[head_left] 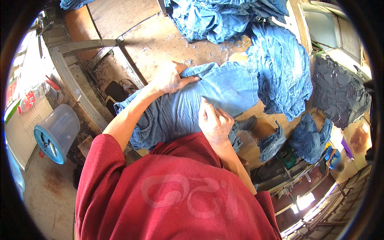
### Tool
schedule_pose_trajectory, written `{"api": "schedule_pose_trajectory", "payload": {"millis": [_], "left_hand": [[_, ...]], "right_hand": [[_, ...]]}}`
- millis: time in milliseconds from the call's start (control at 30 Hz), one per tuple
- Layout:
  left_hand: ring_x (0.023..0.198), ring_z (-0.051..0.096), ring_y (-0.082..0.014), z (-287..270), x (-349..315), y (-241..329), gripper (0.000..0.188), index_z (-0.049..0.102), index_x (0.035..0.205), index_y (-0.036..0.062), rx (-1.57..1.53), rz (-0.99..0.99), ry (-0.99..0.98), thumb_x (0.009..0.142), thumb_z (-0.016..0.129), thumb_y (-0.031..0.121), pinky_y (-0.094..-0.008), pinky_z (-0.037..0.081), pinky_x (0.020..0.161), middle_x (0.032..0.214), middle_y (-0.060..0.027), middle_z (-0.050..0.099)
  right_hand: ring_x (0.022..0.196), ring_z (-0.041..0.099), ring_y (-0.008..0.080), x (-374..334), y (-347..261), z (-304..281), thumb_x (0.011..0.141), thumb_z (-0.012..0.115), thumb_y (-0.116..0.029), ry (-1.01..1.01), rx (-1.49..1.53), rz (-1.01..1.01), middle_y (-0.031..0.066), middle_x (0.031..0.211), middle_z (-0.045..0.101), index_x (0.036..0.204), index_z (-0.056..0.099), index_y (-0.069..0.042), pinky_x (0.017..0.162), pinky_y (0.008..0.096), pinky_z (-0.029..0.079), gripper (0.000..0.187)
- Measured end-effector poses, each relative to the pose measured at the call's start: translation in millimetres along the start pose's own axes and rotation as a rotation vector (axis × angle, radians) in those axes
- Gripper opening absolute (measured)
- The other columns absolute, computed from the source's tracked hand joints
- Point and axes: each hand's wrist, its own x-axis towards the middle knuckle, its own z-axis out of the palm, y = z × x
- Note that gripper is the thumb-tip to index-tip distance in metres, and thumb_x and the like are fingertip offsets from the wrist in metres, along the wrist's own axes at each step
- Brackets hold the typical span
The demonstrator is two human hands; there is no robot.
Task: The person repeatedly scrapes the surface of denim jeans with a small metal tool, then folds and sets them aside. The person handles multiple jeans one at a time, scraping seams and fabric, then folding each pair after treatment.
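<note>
A pair of faded blue denim jeans lies across my lap, one leg stretched out to the right and the bunched upper part at the left. My left hand is closed on the far edge of the denim, pinching a fold between thumb and fingers. Just nearer and to the right, my right hand is curled over the leg, thumb and forefinger pressed together. A small dark tip shows at those fingers; what it belongs to is too small to make out.
A big heap of blue denim lies at the back, and a tall denim pile at the right. Dark garments lie beyond. At left stand a metal frame and a clear blue-rimmed bin. Another person is far right.
</note>
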Motion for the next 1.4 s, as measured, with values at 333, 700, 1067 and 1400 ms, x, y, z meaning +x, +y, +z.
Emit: {"api": "schedule_pose_trajectory", "payload": {"millis": [333,700,1067,1400], "left_hand": [[0.087,0.078,-0.0309,-45.1,-0.1,23.6,0.052,0.081,0.109,0.0101,0.048,-0.138,-0.113,0.089,0.081,0.058,-0.0436,0.059,0.079,0.087,-0.0147,0.076],[0.139,0.058,-0.0284,25.6,-156.2,97.4,0.053,0.068,0.139,0.0080,0.373,0.202,0.142,0.090,0.081,0.026,-0.0465,0.044,0.120,0.149,-0.0107,0.063],[0.146,0.051,-0.0336,38.1,-175.8,83.4,0.069,0.068,0.142,0.0091,0.406,0.212,0.196,0.087,0.082,0.048,-0.0503,0.040,0.124,0.149,-0.0133,0.061],[0.140,0.053,-0.0336,65.7,-177.8,110.1,0.051,0.067,0.140,0.0096,0.454,0.137,0.374,0.093,0.079,0.026,-0.0508,0.039,0.121,0.144,-0.0105,0.062]], "right_hand": [[0.075,0.073,0.0220,-7.0,13.0,-31.0,0.104,0.070,-0.010,0.035,0.247,0.321,0.0091,0.099,0.078,0.133,0.064,-0.004,0.066,0.0347,0.056,0.031],[0.078,0.061,0.0212,-20.5,30.1,19.4,0.083,0.089,-0.022,0.150,0.108,-0.051,-0.0022,0.085,0.070,0.099,0.077,-0.016,0.073,0.0392,0.040,0.021],[0.079,0.064,0.0198,3.4,83.7,-0.4,0.088,0.084,-0.028,0.135,-0.053,-0.291,-0.0041,0.080,0.070,0.090,0.067,-0.017,0.074,0.0409,0.042,0.020],[0.076,0.069,0.0251,-11.4,55.8,-22.2,0.103,0.071,-0.024,-0.358,0.659,0.201,0.0200,0.090,0.074,0.109,0.074,-0.003,0.073,0.0374,0.055,0.022]]}}
